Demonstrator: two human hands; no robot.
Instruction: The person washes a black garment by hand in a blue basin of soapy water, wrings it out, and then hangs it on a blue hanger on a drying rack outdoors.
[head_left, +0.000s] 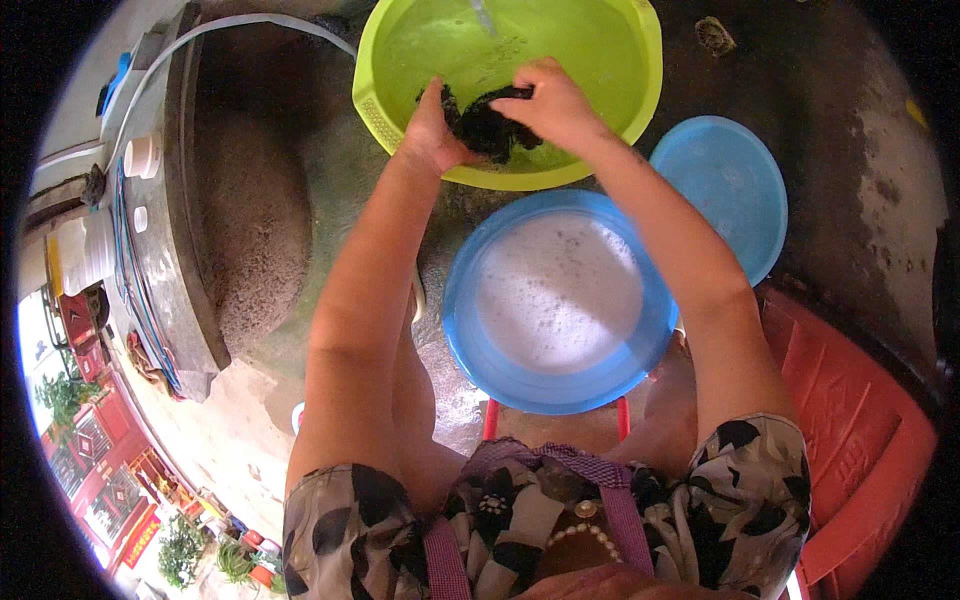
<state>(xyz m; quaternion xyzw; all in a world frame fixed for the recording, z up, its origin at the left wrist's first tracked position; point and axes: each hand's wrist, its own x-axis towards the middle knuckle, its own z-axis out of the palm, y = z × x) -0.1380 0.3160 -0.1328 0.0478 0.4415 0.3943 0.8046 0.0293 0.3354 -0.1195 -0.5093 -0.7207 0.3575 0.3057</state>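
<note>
A wet black cloth (491, 124) hangs between my hands over a yellow-green plastic basin (365, 112) of water. My right hand (551, 105) pinches its upper right edge between thumb and fingers. At its left side, my left hand (435, 135) holds it with the thumb raised; its other fingers are partly hidden by the cloth. A stream of water (482, 15) falls into the basin at the top. Nearer my body, a blue plastic basin (465, 330) holds white suds (559, 300).
Another blue basin (724, 187) lies to the right, partly behind my right forearm. A red plastic chair (847, 420) stands at the lower right. At left, a pale hose (255, 19) curves over a concrete ledge (169, 255). A scrubbing brush or similar object (714, 36) lies on the wet floor.
</note>
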